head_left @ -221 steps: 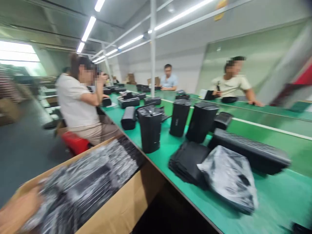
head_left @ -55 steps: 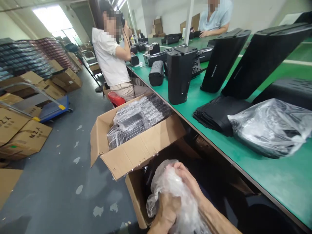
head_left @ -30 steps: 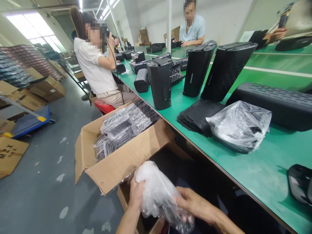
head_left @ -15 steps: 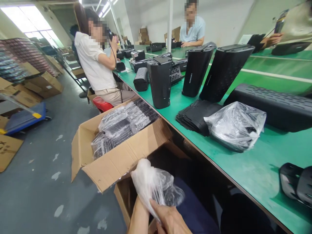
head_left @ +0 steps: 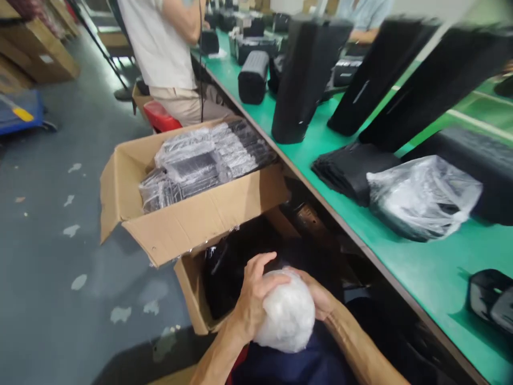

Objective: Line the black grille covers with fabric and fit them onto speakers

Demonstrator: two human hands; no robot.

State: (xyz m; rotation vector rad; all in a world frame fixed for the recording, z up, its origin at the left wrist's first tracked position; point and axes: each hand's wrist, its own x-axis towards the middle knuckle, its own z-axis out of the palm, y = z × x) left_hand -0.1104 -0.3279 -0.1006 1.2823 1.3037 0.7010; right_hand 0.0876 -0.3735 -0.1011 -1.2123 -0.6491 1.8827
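Note:
A whitish clear plastic bag [head_left: 289, 310], bunched into a rounded ball, is held low in front of me, over my dark-clothed lap. My left hand [head_left: 254, 291] wraps its left side, with the thumb and fingers curved over the top. From the right, my right hand [head_left: 315, 294] presses against the bag; part of its fingers is hidden behind the ball. Just beyond my hands gapes a cardboard box [head_left: 192, 299] with a dark inside. Above it an open carton [head_left: 188, 224] holds several black parts in plastic wrap [head_left: 192, 160].
The green workbench [head_left: 433, 278] runs along my right. On it stand tall black housings [head_left: 308, 80], a stack of black sheets [head_left: 352, 171] and a plastic-wrapped black part [head_left: 425, 198]. A seated person [head_left: 164, 53] works beyond the carton; another sits across the bench.
The loose plastic bag around my left hand has become a compact ball between both hands. My right hand has moved to its right side. The view has tipped downward.

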